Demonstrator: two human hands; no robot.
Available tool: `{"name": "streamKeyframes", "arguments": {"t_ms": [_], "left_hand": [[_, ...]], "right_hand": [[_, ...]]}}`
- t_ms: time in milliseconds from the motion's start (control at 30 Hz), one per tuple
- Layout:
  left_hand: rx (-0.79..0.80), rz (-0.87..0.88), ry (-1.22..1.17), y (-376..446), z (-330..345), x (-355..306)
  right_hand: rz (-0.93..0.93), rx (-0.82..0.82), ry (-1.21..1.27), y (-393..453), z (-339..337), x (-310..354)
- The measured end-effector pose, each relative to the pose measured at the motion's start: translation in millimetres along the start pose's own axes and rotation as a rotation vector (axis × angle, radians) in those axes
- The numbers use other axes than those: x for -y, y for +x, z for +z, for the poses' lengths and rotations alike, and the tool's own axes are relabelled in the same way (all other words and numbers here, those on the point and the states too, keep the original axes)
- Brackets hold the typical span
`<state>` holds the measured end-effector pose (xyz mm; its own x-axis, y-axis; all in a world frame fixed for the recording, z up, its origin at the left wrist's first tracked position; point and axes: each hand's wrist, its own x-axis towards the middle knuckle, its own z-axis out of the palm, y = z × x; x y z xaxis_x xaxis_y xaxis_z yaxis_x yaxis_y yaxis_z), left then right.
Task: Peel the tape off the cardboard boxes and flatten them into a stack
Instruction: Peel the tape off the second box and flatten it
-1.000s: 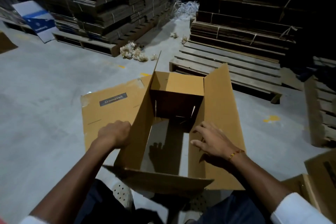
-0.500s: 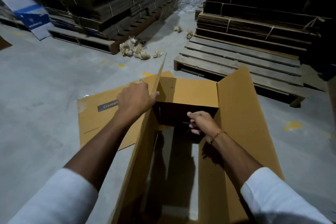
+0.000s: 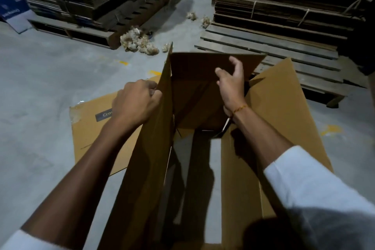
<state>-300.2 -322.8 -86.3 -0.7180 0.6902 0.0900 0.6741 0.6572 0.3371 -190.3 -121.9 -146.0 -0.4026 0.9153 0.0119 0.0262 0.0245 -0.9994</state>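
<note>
Flattened cardboard sheet lies on grey concrete floor at left, dark label on it, torn tape at one corner. Left hand closed, gripping upright left wall of open brown corrugated box. Box stands on floor at centre, bottom open. Right hand inside box, fingers loosely spread, touching raised far flap. Slatted wooden pallet behind, right.

Left hand pinches the open cardboard box side wall; right hand lifts its far flap
</note>
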Motion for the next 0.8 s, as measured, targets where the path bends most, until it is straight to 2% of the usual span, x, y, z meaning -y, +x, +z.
{"name": "streamKeyframes", "arguments": {"t_ms": [133,300,400,667,800], "left_hand": [[0.009,0.059,-0.024,5,4,0],[0.067,0.126,0.052,-1,8,-11],[0.022,0.133,0.119,-3,16,-24],[0.091,0.047,0.181,-62,8,-17],[0.159,-0.010,0.246,-130,-6,-9]], "right_hand": [[-0.025,0.092,-0.240,35,5,10],[0.021,0.174,-0.364,44,7,14],[0.024,0.218,-0.403,32,-7,22],[-0.216,0.294,-0.769,-61,-110,49],[-0.266,0.156,-1.076,-134,-179,57]]}}
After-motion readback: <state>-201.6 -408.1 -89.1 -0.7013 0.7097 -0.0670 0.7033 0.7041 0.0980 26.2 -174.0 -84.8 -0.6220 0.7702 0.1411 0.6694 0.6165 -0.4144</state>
